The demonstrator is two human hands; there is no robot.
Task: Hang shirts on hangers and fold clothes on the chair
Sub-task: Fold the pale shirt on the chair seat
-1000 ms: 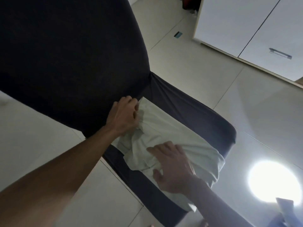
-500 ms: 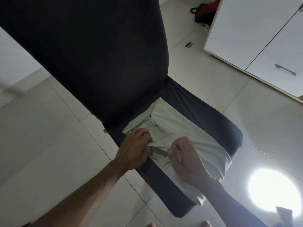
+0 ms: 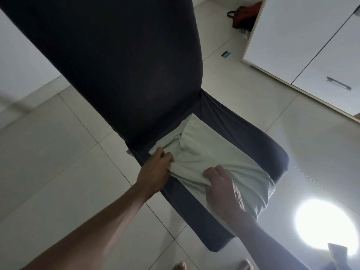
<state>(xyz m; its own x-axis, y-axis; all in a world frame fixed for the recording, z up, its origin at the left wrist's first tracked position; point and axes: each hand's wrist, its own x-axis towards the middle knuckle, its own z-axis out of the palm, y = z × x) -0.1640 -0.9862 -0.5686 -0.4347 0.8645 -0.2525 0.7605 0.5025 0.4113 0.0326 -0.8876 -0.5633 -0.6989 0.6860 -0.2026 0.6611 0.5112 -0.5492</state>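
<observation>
A pale green garment lies crumpled across the seat of a dark fabric-covered chair, one end hanging over the seat's right edge. My left hand pinches a fold of the cloth at the seat's left edge. About a hand's width to the right, my right hand grips the same near edge of the garment. The cloth bunches between the two hands. The tall chair back fills the upper left. No hanger is in view.
White cabinet doors with a metal handle stand at the upper right. A red and black bag lies on the tiled floor beside them. A bright light reflection glares on the floor at lower right. My toes show at the bottom edge.
My left hand came down from the seat's back corner to the near left edge. My right hand went from flat on the cloth to gripping it. The camera view shifted up and right.
</observation>
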